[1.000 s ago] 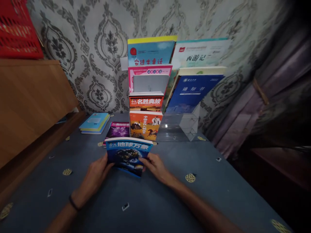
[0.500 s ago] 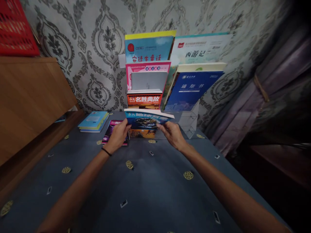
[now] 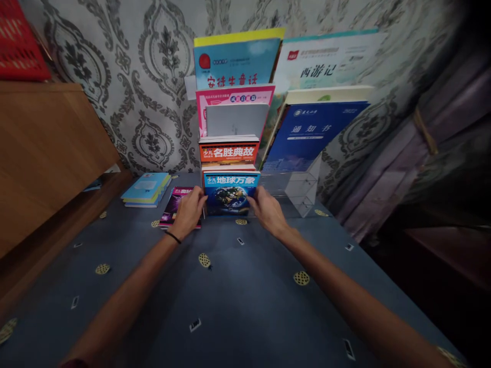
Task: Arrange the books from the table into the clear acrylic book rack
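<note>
A blue book with a globe on its cover [image 3: 230,197] stands upright at the front of a clear tiered rack [image 3: 303,191]. My left hand [image 3: 188,210] grips its left edge, and my right hand [image 3: 269,208] pinches the right edge. Directly behind it rises an orange-red book [image 3: 229,152]. Higher tiers bear a grey book [image 3: 237,121], a pink book [image 3: 203,105] and a light-blue book with a yellow top edge [image 3: 238,59]. On the right side are a dark blue folder [image 3: 312,135] and a pale book [image 3: 326,56].
A purple-black book [image 3: 171,208] lies flat left of the rack, partly behind my left hand. Farther left is a small stack of blue and yellow books [image 3: 146,188]. A wooden cabinet [image 3: 46,153] with a red basket [image 3: 23,46] borders the left; a curtain [image 3: 379,174] hangs at right.
The globe book has gone from tilted and raised to upright and level in the rack's front, between both hands. My view has shifted slightly.
</note>
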A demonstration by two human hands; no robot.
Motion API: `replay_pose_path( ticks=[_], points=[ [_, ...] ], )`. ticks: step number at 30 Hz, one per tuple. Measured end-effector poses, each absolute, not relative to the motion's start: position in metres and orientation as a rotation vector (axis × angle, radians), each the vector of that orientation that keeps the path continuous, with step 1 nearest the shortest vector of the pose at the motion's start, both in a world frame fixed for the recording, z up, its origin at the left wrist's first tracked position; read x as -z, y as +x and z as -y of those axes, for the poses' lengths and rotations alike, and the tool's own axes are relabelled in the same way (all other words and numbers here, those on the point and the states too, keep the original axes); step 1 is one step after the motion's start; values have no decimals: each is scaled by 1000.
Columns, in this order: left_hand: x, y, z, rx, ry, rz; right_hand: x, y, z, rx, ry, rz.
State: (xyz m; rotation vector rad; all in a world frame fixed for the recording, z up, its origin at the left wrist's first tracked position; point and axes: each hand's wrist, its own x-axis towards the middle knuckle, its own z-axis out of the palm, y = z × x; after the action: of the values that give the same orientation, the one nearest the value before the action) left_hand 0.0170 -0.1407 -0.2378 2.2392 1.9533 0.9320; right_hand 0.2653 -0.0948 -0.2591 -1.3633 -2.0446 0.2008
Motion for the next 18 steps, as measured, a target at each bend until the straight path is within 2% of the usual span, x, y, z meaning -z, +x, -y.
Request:
replay_pose_path(
  ticks=[3, 10, 18],
  points=[
    [233, 18, 139, -915, 2230, -2010, 268, 262, 99, -212, -1428, 1969],
    [221, 29, 140, -570, 2243, -2251, 282, 255, 100, -76, -1423, 2047],
    [222, 32, 138, -601, 2289, -2240, 288, 257, 96, 51, -1417, 2111]
  ],
)
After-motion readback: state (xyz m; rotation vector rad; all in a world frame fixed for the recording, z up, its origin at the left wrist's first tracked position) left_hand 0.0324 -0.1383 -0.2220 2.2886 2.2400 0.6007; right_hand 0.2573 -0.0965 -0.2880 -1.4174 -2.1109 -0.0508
